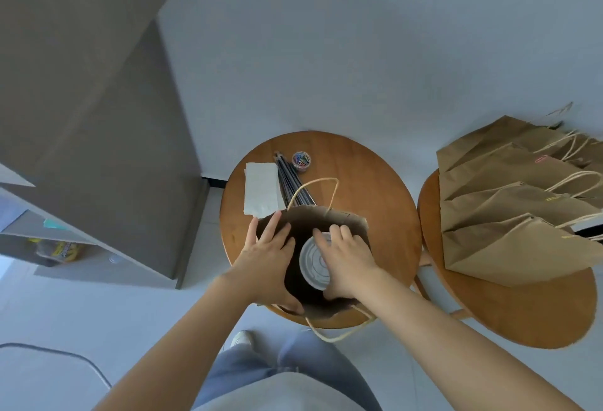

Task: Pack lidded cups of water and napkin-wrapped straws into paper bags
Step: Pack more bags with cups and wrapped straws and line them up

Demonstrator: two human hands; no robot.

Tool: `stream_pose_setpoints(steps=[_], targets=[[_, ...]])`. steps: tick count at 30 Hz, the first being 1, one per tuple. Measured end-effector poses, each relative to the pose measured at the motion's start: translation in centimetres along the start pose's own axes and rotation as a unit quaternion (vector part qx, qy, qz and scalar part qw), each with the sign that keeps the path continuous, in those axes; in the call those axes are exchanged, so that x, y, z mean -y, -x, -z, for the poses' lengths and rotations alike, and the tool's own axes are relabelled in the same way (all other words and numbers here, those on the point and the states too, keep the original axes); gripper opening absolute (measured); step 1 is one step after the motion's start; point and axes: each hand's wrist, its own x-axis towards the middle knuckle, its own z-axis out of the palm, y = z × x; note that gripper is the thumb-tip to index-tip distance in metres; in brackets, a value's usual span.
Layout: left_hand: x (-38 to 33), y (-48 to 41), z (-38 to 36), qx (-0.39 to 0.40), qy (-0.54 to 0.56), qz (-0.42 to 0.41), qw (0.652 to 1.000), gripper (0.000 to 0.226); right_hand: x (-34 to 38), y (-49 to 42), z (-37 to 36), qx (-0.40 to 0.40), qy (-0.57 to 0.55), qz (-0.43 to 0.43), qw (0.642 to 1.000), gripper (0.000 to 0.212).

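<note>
The cup (314,261) sits upright in the mouth of the bag (354,220), its lid level with the rim and nearer the bag's right wall. With water inside it is likely heavy for its size, and the thin wall probably gives under a squeeze, so a hard pinch could pop the lid. The safer hold is round the wall just under the lid rim, kept upright. The bag is light, soft paper that would fold inward unless held open.

The right hand (350,262) reaches in from the bag's right side, its grip clamped on the cup with fingers curled over the lid's far edge. The left hand (267,259) lies across the bag's left rim with its grip apart: spread, fairly straight fingers press the wall outward. Both forearms come in from the bag's near side.

Beyond the bag on the desk (385,182) lie napkins (261,192), dark straws (288,182) and a tub of clips (301,159). Well to the bag's right, other bags (509,211) lie stacked.
</note>
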Motion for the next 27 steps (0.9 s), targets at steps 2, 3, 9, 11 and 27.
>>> stream_pose_setpoints(steps=[2, 3, 9, 11, 27], targets=[[0.0, 0.2, 0.1, 0.003, -0.003, 0.012, 1.000, 0.110, 0.4, -1.8, -0.1, 0.054, 0.000, 0.021, 0.998, 0.114], [0.0, 0.3, 0.0, 0.004, -0.004, 0.019, 1.000, 0.110, 0.7, -2.6, -0.3, 0.078, 0.004, 0.027, 0.997, 0.115], [-0.1, 0.8, -0.1, 0.014, 0.005, 0.057, 0.998, 0.116, 1.9, -5.4, -4.2, 0.146, -0.006, -0.007, 0.989, 0.114], [-0.2, 0.8, -0.2, 0.012, 0.005, 0.064, 0.998, 0.118, 2.1, -5.5, -5.4, 0.156, -0.037, -0.032, 0.987, 0.111], [-2.1, -1.6, -0.6, -0.179, 0.202, 0.151, 0.951, 0.057, -2.1, -0.8, 1.6, -0.327, -0.288, 0.074, 0.897, 0.012]])
